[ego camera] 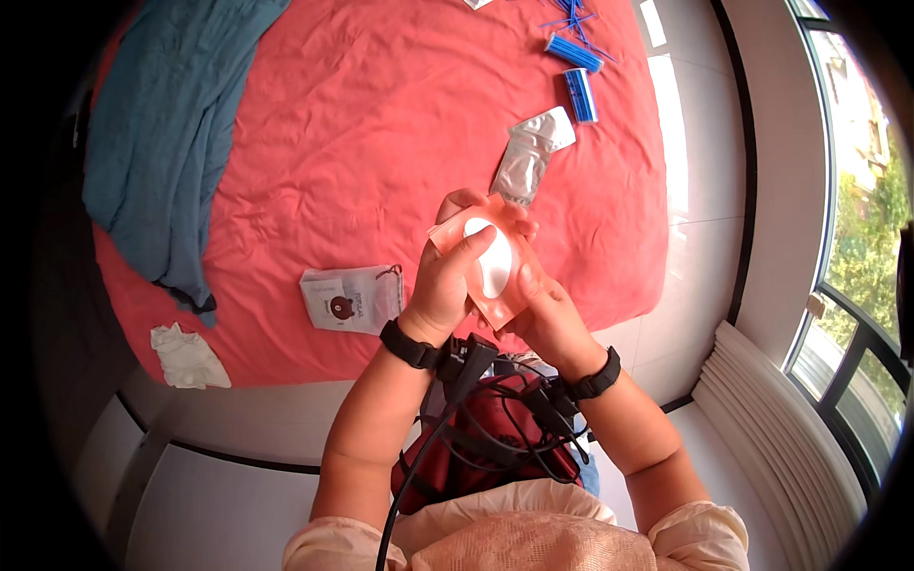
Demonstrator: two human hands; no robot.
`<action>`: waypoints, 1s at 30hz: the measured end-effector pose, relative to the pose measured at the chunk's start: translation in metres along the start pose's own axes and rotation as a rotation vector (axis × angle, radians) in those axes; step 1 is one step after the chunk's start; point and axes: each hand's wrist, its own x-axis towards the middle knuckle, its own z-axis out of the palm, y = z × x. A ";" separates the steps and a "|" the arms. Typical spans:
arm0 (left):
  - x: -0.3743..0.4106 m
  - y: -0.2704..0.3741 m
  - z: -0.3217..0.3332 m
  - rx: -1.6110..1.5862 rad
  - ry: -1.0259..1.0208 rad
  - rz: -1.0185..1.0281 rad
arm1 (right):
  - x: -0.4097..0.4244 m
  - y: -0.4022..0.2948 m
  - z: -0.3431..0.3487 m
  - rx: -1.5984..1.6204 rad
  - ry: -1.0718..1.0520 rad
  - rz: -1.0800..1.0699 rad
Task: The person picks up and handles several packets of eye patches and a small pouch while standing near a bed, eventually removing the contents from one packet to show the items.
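Observation:
My left hand point(453, 268) grips the left side of an orange-pink packet point(500, 312), its thumb lying on a white, curved eye-patch-shaped piece point(498, 268) on the packet's face. On the packet's right edge, my right hand point(550, 307) holds on with its thumb on top and fingers underneath. What lies beneath the packet is hidden. Just beyond the hands, silver foil sachets point(525, 168) rest on the red bedsheet point(371, 143).
A drawstring pouch point(371, 300) lies left of my hands, and a crumpled white cloth point(189, 357) farther left. A blue-grey blanket point(171, 143) covers the bed's left side. Two tubs of blue sticks point(580, 96) lie at the upper right. Black cables point(500, 421) hang below my wrists.

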 end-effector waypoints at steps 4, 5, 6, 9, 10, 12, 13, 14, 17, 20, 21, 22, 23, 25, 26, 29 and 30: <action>-0.002 0.000 -0.008 -0.046 -0.075 -0.064 | 0.003 0.009 -0.011 -0.095 0.005 0.005; -0.003 0.001 -0.004 -0.052 -0.063 -0.086 | 0.004 0.012 -0.011 -0.104 0.019 -0.016; -0.005 0.002 -0.002 -0.056 -0.048 -0.106 | 0.004 0.015 -0.010 -0.113 0.031 -0.035; -0.003 0.001 -0.013 -0.049 -0.092 -0.125 | 0.005 0.023 -0.007 -0.085 0.077 -0.028; -0.003 0.002 -0.015 -0.036 -0.099 -0.133 | 0.005 0.025 -0.008 -0.045 0.031 -0.038; -0.004 0.004 -0.020 -0.009 -0.112 -0.151 | 0.004 0.027 -0.014 0.034 -0.060 -0.059; -0.004 0.005 -0.021 -0.022 -0.133 -0.177 | 0.003 0.023 -0.018 0.054 -0.081 -0.027; -0.004 0.006 -0.023 -0.035 -0.154 -0.204 | 0.005 0.017 -0.022 0.074 -0.102 0.003; -0.003 -0.003 -0.023 0.006 -0.173 -0.268 | 0.010 0.011 -0.031 0.010 -0.018 0.057; 0.002 -0.021 -0.027 0.075 -0.211 -0.309 | 0.015 0.012 -0.036 -0.035 0.058 0.065; 0.004 -0.027 -0.028 0.095 -0.232 -0.319 | 0.015 0.013 -0.042 -0.072 0.073 0.033; 0.008 -0.033 -0.030 0.187 -0.256 -0.323 | 0.015 0.015 -0.048 -0.109 0.089 0.001; 0.013 -0.040 -0.031 0.278 -0.281 -0.327 | 0.014 0.015 -0.053 -0.147 0.106 -0.030; 0.025 -0.051 -0.034 0.421 -0.299 -0.298 | 0.013 0.008 -0.063 -0.178 0.147 -0.048; 0.031 -0.057 -0.035 0.465 -0.299 -0.268 | 0.011 0.004 -0.070 -0.193 0.168 -0.057; 0.069 -0.071 -0.041 0.774 -0.138 -0.214 | 0.005 -0.007 -0.098 -0.218 0.350 -0.082; 0.084 -0.084 -0.055 0.902 -0.063 -0.217 | 0.003 -0.006 -0.109 -0.229 0.413 -0.147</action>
